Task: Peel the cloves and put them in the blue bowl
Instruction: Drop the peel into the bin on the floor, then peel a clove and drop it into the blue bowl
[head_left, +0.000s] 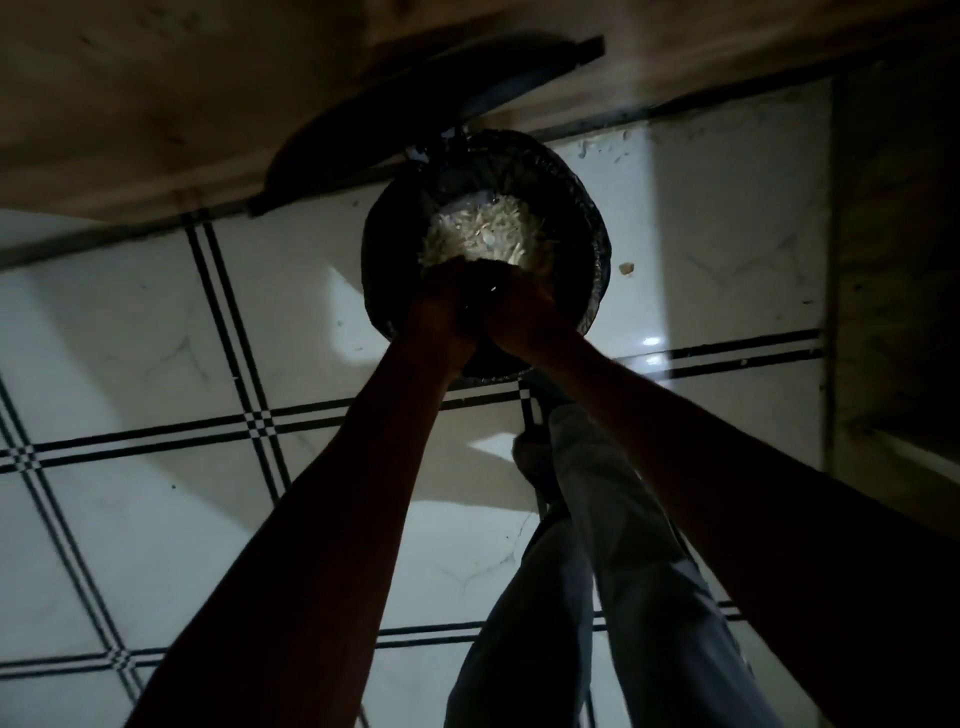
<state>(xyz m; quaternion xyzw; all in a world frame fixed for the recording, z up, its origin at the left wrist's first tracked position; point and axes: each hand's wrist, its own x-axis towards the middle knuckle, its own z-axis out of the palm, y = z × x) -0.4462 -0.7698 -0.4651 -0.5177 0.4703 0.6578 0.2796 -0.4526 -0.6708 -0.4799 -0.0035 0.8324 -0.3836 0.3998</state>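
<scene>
Trouser leg (613, 597): stands just beside the bin; skins could land on it.
Left hand (441, 306): over the bin's near rim, pressed against the other; its grip is too dark to tell.
Right hand (524, 312): likewise, cannot tell.
Waste bin (582, 208): lined, heaped with pale garlic skins (483, 234); more may spill onto the tiled floor (156, 338).
Cloves, blue bowl: not in view.

A dim home kitchen floor: glossy white tiles (156, 322) with black line borders, a lined waste bin (582, 208) of pale peelings beside wooden cabinets (156, 104)
</scene>
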